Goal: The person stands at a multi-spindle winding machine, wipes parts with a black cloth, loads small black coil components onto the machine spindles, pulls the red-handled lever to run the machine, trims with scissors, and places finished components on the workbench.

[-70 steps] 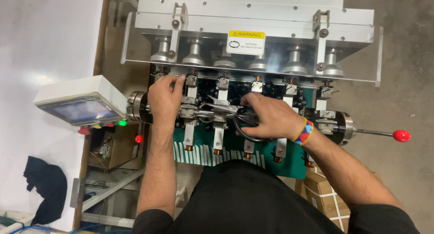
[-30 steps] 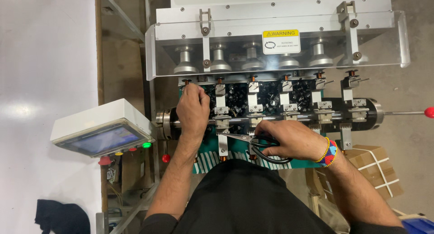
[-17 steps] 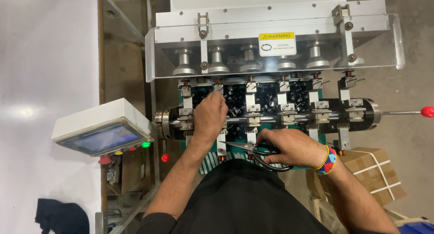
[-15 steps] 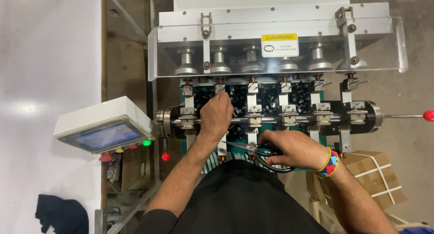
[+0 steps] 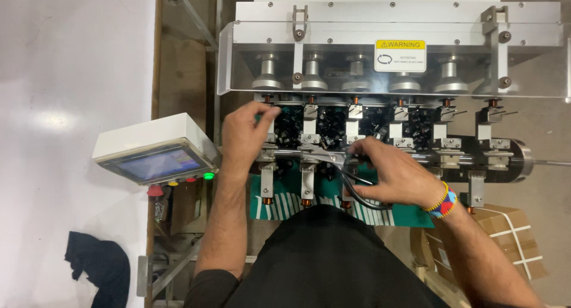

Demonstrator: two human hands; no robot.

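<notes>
Head view, looking straight down at a multi-station winding machine (image 5: 392, 58), bright metal housing, clear guard along its front. Taking the machine's dark horizontal shaft (image 5: 476, 150) as landmark. Left hand (image 5: 244, 135) sits at the shaft's left end, fingers curled and reaching up over the first station, fingertips pinched close together at small black parts just above the shaft; what exactly is between them cannot be told. Right hand (image 5: 395, 174) lies just below the shaft near its middle, closed around the black looped handles of a pair of scissors (image 5: 333, 162); the metal blades point left along the shaft, toward the left hand, tip close to the second bracket. Blades appear nearly closed. Beaded multicoloured wristband (image 5: 441, 201) on the right wrist, below and right of the shaft's middle. Row of small black parts (image 5: 375, 120) fills the stations directly above the shaft, split by white metal brackets. Row of grey spindles (image 5: 357, 76) further above, behind the guard. Yellow and white label (image 5: 399, 55) on the guard, above the shaft's middle. Control panel (image 5: 154, 156) with a lit screen well left of the shaft; coloured buttons along its lower edge, one glowing green. Green striped panel (image 5: 279, 204) below the shaft. Cardboard box (image 5: 508, 239) with white straps below the shaft's right end. Dark cloth (image 5: 98, 266) on the pale floor, far lower left.
</notes>
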